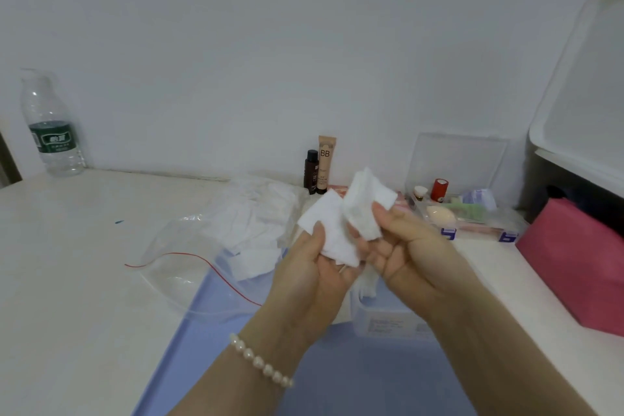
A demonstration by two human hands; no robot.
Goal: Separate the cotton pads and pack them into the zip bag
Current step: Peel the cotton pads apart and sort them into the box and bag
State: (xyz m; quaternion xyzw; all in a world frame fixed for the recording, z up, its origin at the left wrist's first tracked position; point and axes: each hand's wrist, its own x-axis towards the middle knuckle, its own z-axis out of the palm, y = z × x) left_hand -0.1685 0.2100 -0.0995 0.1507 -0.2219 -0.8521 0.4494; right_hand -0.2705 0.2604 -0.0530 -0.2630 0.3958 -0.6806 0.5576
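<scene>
- My left hand point(312, 267) pinches one cotton pad point(329, 230) under the thumb, and my right hand point(410, 246) has its fingers point(385, 213) clamped on a second pad point(366, 203); both are in the air above the blue mat point(354, 378). The pads overlap where they meet, so a hasty pull could tear the fibres or drag out two layers at once.
- A light pinch could let a pad drop onto the small clear box point(388, 317) just below my hands.
- The zip bag point(202, 267) lies to the left on the bench point(74, 263), its red-lined mouth facing me and pads already inside. The limp mouth may fold shut as I push a pad in, crumpling it.
- Farther off, the small bottle point(311, 168) and BB tube point(326, 162) stand upright by the wall; a wide reach could topple them.
</scene>
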